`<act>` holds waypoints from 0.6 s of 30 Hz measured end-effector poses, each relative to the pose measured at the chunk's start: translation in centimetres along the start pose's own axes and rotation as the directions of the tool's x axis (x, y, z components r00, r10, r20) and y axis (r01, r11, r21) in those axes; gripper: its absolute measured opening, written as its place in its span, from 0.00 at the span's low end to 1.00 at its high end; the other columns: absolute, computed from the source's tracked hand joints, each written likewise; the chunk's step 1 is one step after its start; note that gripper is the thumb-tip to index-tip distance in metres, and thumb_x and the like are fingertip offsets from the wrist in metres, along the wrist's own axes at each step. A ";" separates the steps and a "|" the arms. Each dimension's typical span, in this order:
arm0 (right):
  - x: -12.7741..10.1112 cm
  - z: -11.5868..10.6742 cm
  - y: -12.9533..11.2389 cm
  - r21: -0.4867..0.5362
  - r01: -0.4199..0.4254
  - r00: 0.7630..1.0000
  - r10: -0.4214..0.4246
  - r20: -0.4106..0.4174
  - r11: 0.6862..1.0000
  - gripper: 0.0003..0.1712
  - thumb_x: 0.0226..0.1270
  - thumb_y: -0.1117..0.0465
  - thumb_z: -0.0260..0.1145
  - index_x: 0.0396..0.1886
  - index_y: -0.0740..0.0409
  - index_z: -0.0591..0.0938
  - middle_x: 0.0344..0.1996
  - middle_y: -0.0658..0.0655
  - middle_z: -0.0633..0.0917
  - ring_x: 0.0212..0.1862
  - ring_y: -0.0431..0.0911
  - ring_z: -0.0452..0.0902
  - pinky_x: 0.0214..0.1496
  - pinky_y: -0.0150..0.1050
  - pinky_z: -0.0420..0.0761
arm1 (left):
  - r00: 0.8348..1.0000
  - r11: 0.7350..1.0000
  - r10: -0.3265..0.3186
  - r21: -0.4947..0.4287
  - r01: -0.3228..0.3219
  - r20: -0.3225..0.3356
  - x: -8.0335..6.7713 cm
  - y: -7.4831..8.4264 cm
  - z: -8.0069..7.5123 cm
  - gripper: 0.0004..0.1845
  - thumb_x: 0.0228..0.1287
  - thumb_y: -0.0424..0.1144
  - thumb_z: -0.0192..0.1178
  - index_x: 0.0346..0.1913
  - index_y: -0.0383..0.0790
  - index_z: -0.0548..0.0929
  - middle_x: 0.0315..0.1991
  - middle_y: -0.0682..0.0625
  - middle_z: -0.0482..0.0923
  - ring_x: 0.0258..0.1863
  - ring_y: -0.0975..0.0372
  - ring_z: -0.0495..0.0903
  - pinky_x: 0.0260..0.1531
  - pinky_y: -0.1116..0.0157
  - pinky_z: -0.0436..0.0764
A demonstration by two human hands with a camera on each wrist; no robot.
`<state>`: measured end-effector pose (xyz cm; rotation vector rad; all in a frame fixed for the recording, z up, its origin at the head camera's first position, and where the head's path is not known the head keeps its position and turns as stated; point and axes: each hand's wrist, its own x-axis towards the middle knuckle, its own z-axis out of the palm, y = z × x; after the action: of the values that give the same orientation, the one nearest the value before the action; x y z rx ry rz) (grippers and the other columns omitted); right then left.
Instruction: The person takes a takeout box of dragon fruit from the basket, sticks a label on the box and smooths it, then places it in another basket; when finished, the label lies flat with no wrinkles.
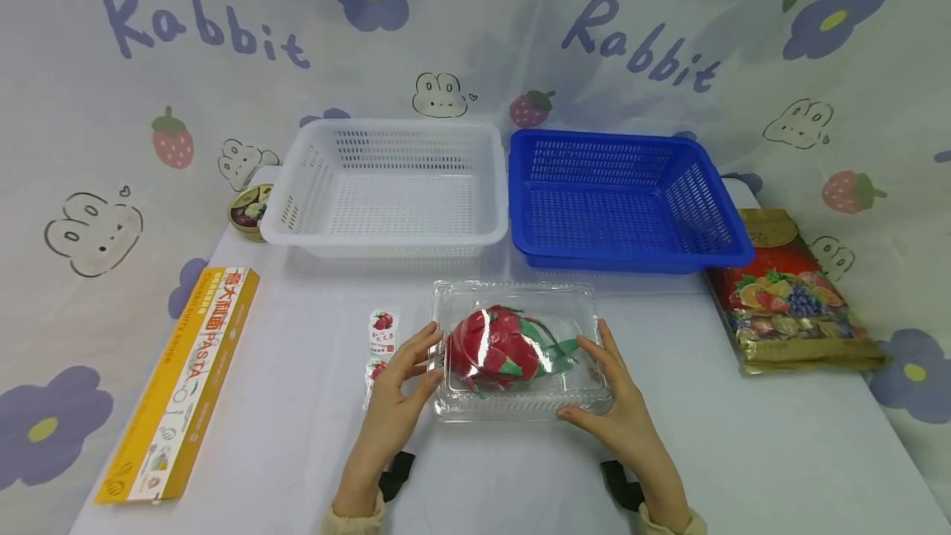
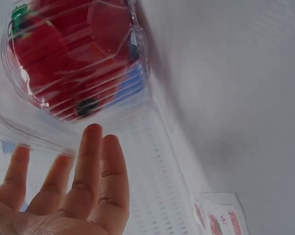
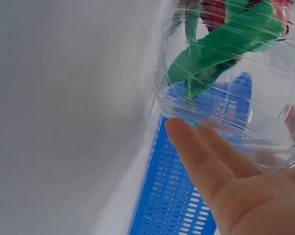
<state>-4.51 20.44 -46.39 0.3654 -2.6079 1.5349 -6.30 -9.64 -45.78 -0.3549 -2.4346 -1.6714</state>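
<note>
A clear plastic clamshell box [image 1: 568,390] lies in front of me with its lid down. Inside it is a red dragon fruit [image 1: 494,345] with green leaf tips, seen through the ridged plastic. My left hand [image 1: 399,386] is at the box's left end, fingers fairly straight and spread, fingertips right at the wall. At the opposite end, my right hand [image 1: 620,399] has its fingers extended along the side and its thumb by the front corner. Two small dragon fruit stickers [image 1: 383,332] lie beside the left hand, the nearer one partly covered by it.
Behind the box stand a white basket [image 1: 386,244] and a blue basket [image 1: 631,258], side by side. A yellow pasta box [image 1: 178,386] lies along the left edge, with a round tin [image 1: 248,211] farther back. On the right is a red-and-gold fruit bag [image 1: 798,295].
</note>
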 end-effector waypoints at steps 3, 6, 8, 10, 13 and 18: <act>0.0 0.0 0.1 0.000 0.001 1.000 -0.001 -0.001 1.000 0.54 0.42 0.65 0.80 0.71 0.56 0.65 0.79 0.56 0.46 0.74 0.24 0.41 0.62 0.18 0.64 | 0.998 1.000 0.018 -0.010 -0.019 -0.052 0.1 -0.3 -0.1 0.23 0.63 0.28 0.61 0.62 0.43 0.77 0.66 0.45 0.73 0.54 0.60 0.80 0.50 0.66 0.81; 0.0 0.1 0.1 0.001 0.001 1.000 -0.001 -0.002 1.000 0.54 0.42 0.65 0.80 0.71 0.57 0.65 0.79 0.57 0.46 0.73 0.24 0.42 0.61 0.19 0.65 | 0.993 1.000 -0.019 -0.010 0.018 -0.114 0.2 -0.5 -0.3 0.21 0.63 0.28 0.61 0.60 0.41 0.78 0.64 0.44 0.75 0.55 0.65 0.79 0.52 0.68 0.79; 0.0 0.1 0.1 0.003 -0.004 1.000 0.005 -0.001 1.000 0.53 0.42 0.65 0.80 0.71 0.57 0.65 0.79 0.57 0.46 0.73 0.23 0.42 0.61 0.19 0.65 | 0.983 0.995 -0.100 -0.015 0.099 -0.152 0.2 -0.5 -0.5 0.20 0.64 0.31 0.61 0.59 0.42 0.79 0.64 0.46 0.75 0.57 0.70 0.76 0.55 0.70 0.76; 0.0 0.1 0.1 0.007 -0.010 1.000 0.010 0.001 1.000 0.53 0.43 0.65 0.80 0.71 0.57 0.65 0.79 0.57 0.46 0.73 0.23 0.42 0.61 0.19 0.65 | 0.963 0.980 -0.198 -0.034 0.195 -0.185 0.3 -0.6 -0.8 0.18 0.66 0.33 0.60 0.59 0.43 0.79 0.64 0.48 0.76 0.59 0.70 0.74 0.57 0.73 0.72; 0.0 0.1 0.0 0.009 -0.015 1.000 0.015 0.001 1.000 0.53 0.43 0.65 0.80 0.71 0.57 0.64 0.79 0.58 0.46 0.73 0.23 0.41 0.61 0.19 0.65 | 0.921 0.948 -0.317 -0.099 0.302 -0.227 0.4 -0.8 -1.2 0.17 0.68 0.33 0.58 0.59 0.42 0.79 0.63 0.48 0.76 0.61 0.61 0.74 0.55 0.79 0.72; 0.0 0.1 -0.1 0.012 -0.008 1.000 0.008 0.001 1.000 0.53 0.43 0.65 0.80 0.71 0.58 0.64 0.79 0.59 0.46 0.73 0.23 0.41 0.61 0.19 0.65 | 0.870 0.923 -0.385 -0.144 0.358 -0.307 0.6 -1.1 -1.8 0.16 0.69 0.29 0.55 0.58 0.37 0.78 0.63 0.43 0.75 0.63 0.50 0.74 0.51 0.76 0.75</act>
<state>-4.45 20.36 -46.37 0.3574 -2.6048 1.5542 -7.20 -11.66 -45.98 0.3891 -2.2823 -1.7999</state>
